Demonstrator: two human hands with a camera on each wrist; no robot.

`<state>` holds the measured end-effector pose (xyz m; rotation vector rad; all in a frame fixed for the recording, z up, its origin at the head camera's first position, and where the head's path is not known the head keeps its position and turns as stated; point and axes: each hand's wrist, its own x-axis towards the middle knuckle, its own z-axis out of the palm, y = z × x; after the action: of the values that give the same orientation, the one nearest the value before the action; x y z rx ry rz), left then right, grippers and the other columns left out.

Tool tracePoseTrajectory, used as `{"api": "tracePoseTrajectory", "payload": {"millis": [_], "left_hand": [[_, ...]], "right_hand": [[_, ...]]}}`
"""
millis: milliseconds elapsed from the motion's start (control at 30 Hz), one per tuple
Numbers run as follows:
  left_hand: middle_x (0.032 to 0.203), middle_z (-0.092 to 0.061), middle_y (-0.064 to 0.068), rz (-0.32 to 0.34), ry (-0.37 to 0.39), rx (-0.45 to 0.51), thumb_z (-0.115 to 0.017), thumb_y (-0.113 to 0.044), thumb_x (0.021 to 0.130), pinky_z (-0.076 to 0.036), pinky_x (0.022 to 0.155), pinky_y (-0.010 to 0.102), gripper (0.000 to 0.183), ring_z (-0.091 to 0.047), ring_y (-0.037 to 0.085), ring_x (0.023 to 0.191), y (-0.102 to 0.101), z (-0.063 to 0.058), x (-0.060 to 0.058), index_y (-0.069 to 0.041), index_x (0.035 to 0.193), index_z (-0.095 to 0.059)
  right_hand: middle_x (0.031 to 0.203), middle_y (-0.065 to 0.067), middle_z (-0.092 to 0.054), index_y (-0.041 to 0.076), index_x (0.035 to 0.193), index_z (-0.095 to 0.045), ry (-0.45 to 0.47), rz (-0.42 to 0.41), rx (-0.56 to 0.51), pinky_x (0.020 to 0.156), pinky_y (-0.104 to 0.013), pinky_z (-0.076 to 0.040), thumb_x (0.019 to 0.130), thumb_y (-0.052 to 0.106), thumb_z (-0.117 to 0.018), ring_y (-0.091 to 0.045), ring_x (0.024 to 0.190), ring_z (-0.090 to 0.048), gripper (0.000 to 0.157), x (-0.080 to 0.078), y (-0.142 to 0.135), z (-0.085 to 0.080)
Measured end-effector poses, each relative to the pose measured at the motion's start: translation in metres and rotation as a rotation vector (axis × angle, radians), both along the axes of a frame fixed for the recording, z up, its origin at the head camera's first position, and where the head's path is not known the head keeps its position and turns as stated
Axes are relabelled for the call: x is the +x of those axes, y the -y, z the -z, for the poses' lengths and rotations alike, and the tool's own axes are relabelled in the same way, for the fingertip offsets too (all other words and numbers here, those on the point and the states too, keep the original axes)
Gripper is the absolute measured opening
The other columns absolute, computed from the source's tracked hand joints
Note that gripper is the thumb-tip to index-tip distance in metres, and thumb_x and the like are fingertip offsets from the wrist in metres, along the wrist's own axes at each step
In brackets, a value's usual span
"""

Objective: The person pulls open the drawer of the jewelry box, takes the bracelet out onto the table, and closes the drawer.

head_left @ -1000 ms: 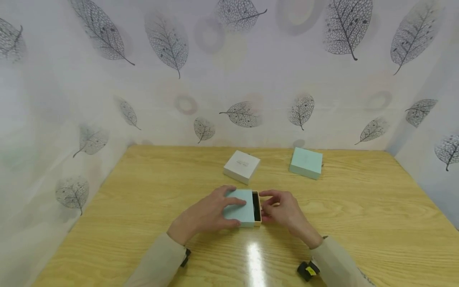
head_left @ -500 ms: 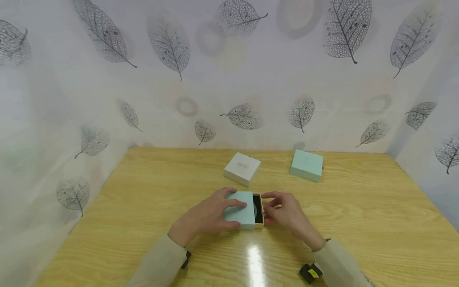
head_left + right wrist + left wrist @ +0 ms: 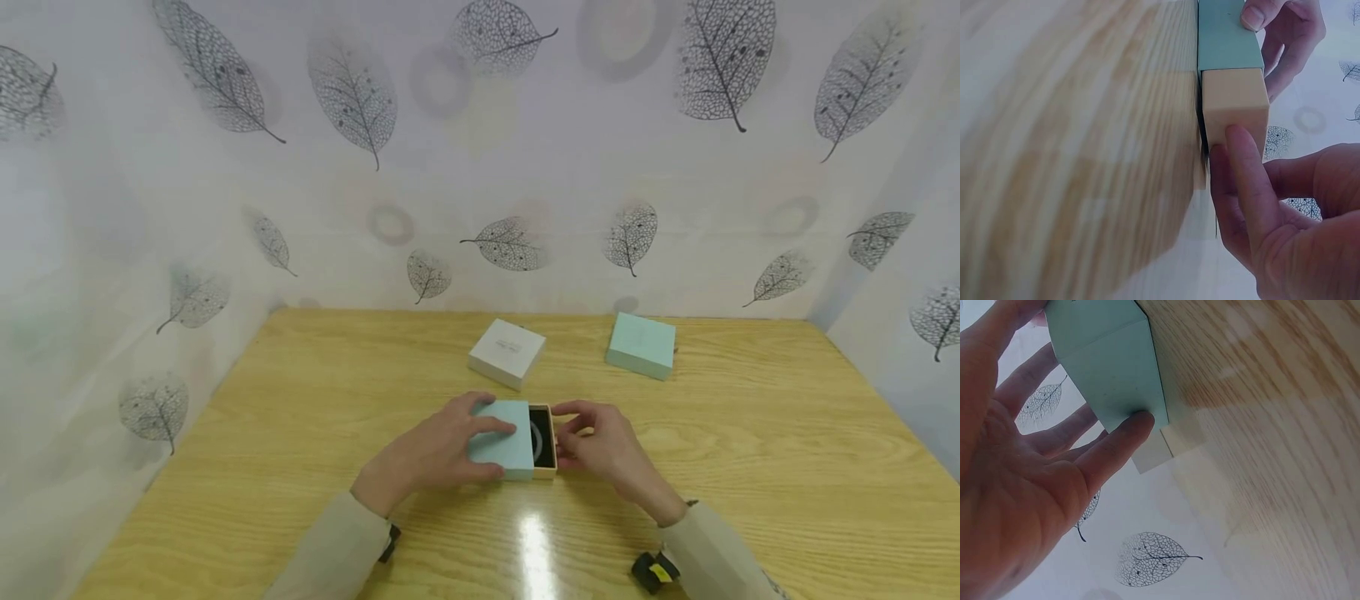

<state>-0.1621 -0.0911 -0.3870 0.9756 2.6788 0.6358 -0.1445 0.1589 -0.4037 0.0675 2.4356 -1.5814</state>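
A light-blue box sleeve lies on the table with its cream-coloured drawer partly out on the right. Black lining shows inside the drawer, with a pale curved band on it, half hidden under the sleeve. My left hand grips the sleeve, thumb on its near side and a finger across its top. In the left wrist view the thumb presses the blue side wall. The fingers of my right hand pinch at the drawer's outer end; what lies between the fingertips is hidden.
Behind the hands stand a white box with faint print and a mint-green box farther right. Both sit toward the back of the wood-grain table. A leaf-patterned cloth walls the back and sides.
My right hand has moved slightly right, drawing the drawer farther out of the sleeve, so more black lining and the pale curved band show. My left hand keeps its grip on the sleeve.
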Motion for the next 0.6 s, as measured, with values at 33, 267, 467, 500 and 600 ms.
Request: {"api": "tracePoseTrajectory", "payload": {"millis": [33, 267, 467, 500, 600], "left_hand": [[0.157, -0.041, 0.02, 0.0, 0.001, -0.001, -0.077, -0.039, 0.091, -0.047, 0.112, 0.051, 0.049, -0.048, 0.036, 0.138, 0.0, -0.0002, 0.0001, -0.022, 0.136, -0.068], [0.158, -0.041, 0.02, -0.003, 0.013, 0.0, -0.077, -0.039, 0.091, -0.046, 0.113, 0.051, 0.049, -0.047, 0.037, 0.138, -0.0003, -0.0015, 0.0007, -0.022, 0.136, -0.068], [0.158, -0.041, 0.02, -0.001, 0.012, -0.001, -0.076, -0.039, 0.091, -0.046, 0.114, 0.051, 0.049, -0.047, 0.037, 0.139, -0.0002, -0.0012, 0.0007, -0.022, 0.136, -0.067], [0.158, -0.041, 0.02, -0.001, 0.011, -0.002, -0.076, -0.039, 0.091, -0.046, 0.114, 0.051, 0.049, -0.047, 0.037, 0.138, -0.0003, -0.0012, 0.0006, -0.022, 0.136, -0.067], [0.158, -0.041, 0.02, -0.003, 0.007, -0.003, -0.077, -0.039, 0.091, -0.046, 0.113, 0.051, 0.049, -0.047, 0.037, 0.138, -0.0005, -0.001, 0.0009, -0.022, 0.136, -0.067]], "right_hand": [[0.103, -0.017, -0.068, 0.0, 0.131, -0.065, 0.002, 0.004, 0.001, 0.067, -0.031, -0.063, 0.097, -0.006, -0.058, -0.018, 0.079, -0.071, 0.035, 0.0, -0.0002, -0.0001], [0.102, -0.017, -0.068, 0.0, 0.131, -0.065, 0.007, 0.012, -0.004, 0.067, -0.031, -0.063, 0.097, -0.006, -0.058, -0.018, 0.078, -0.071, 0.035, 0.0005, -0.0014, -0.0003], [0.102, -0.018, -0.069, -0.002, 0.131, -0.064, -0.002, 0.004, -0.016, 0.067, -0.031, -0.064, 0.097, -0.006, -0.057, -0.019, 0.079, -0.071, 0.035, 0.0007, -0.0038, 0.0008], [0.102, -0.018, -0.069, -0.002, 0.132, -0.063, -0.004, 0.003, -0.016, 0.067, -0.03, -0.064, 0.097, -0.006, -0.057, -0.019, 0.08, -0.072, 0.036, 0.0006, -0.0042, 0.0009], [0.102, -0.018, -0.069, -0.001, 0.132, -0.063, -0.006, 0.007, -0.011, 0.067, -0.03, -0.064, 0.097, -0.006, -0.058, -0.019, 0.079, -0.072, 0.036, 0.0009, -0.0053, 0.0006]]}}
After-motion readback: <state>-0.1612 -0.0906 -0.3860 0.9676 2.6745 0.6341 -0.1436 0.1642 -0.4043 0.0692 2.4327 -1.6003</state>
